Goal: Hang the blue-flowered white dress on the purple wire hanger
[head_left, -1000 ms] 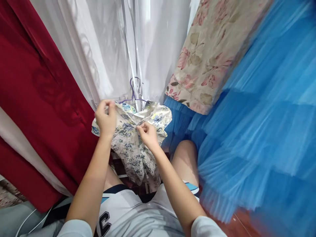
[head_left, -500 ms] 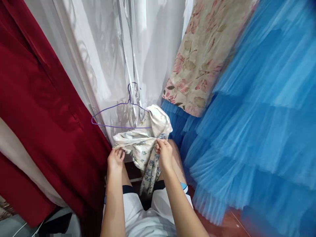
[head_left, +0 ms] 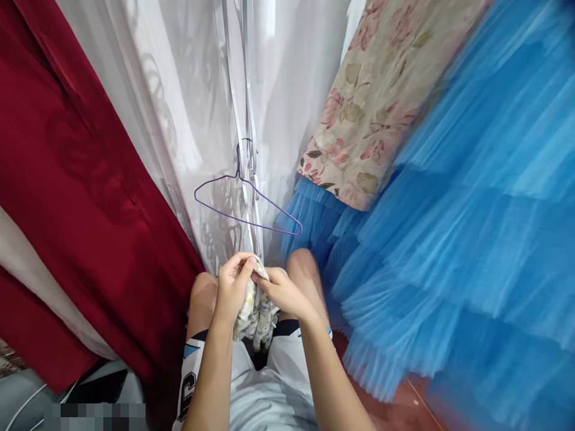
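A pale floral-print garment (head_left: 248,308) hangs bunched from my two hands, between my knees. My left hand (head_left: 233,286) pinches its upper edge between thumb and fingers. Close beside it, my right hand (head_left: 282,292) grips the same edge, the thumb pointing left. Most of the cloth drops below the hands, and my forearms hide part of it. Just above the hands, a thin purple wire hanger (head_left: 249,222) hangs bare, its hook around white ribbons (head_left: 246,108).
White curtain-like fabric (head_left: 179,90) hangs in front. Dark red cloth (head_left: 90,179) drapes at the left. To the right hang a floral skirt (head_left: 359,131) and tiered blue tulle (head_left: 471,251). At the lower left lies a grey surface (head_left: 27,395) with a white cable.
The garment has come off the hanger and down toward my lap. Both hands have drawn together on its edge. The hanger now tilts down to the right, bare.
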Demonstrator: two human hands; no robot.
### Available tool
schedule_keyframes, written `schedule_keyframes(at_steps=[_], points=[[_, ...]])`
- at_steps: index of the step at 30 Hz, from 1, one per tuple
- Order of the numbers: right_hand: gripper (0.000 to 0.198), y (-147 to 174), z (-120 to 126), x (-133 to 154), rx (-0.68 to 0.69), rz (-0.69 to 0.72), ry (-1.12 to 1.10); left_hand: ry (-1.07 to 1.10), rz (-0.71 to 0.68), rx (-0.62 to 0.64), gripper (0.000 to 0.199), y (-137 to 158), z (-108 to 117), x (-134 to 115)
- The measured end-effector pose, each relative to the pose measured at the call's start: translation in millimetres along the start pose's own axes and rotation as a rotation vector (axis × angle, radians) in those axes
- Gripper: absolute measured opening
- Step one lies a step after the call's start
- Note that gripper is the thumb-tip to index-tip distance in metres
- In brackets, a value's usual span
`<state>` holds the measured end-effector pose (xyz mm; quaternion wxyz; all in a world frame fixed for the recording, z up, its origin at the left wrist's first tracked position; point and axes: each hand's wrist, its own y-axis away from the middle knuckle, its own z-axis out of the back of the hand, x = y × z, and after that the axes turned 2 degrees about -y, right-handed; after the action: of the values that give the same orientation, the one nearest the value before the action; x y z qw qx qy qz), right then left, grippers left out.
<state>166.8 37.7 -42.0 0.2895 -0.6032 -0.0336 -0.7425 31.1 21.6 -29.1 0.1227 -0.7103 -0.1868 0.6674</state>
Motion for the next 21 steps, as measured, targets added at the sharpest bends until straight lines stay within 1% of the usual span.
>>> schedule_keyframes(at_steps=[1,2,3,5,7,9,11,12,14,17,19,21], points=[[0.025,1.4,1.3,3.4,0.012,-0.038,0.007,-0.022,-0.012,-0.03,0.018,-0.1,2.7,2.2],[0.028,2.8,3.1,6.5,0.024,-0.061,-0.005,-0.036,-0.015,-0.029,0.019,-0.2,5.8,4.2],[0.028,4.2,5.0,9.6,0.034,-0.059,-0.04,-0.041,-0.002,0.013,0.022,0.0,8.6,5.8],[0.025,6.2,9.9,15.4,0.018,-0.002,-0.153,-0.006,0.069,0.164,0.03,1.9,12.7,8.0],[0.021,7.3,17.2,18.8,-0.091,0.057,-0.252,0.05,0.171,0.332,0.035,5.3,15.0,10.7],[0.018,8.9,28.1,17.7,-0.284,0.071,-0.29,0.059,0.241,0.435,0.033,8.7,17.3,15.3],[0.018,12.3,40.8,12.8,-0.466,0.048,-0.28,0.02,0.266,0.488,0.025,11.2,21.1,20.6],[0.019,14.7,46.8,9.7,-0.523,0.042,-0.264,0.004,0.273,0.509,0.022,12.3,23.2,22.8],[0.021,20.4,56.6,4.0,-0.562,0.056,-0.208,0.007,0.293,0.548,0.022,15.5,26.1,24.6],[0.024,26.3,70.3,-2.6,-0.61,0.109,-0.066,0.105,0.337,0.587,0.029,23.3,23.3,20.8],[0.025,24.9,86.8,-6.0,-0.725,0.128,0.02,0.15,0.348,0.601,0.034,28.1,18.1,16.3],[0.028,16.4,113.1,-7.8,-0.855,0.153,0.078,0.128,0.329,0.618,0.035,29.3,13.5,12.7]])
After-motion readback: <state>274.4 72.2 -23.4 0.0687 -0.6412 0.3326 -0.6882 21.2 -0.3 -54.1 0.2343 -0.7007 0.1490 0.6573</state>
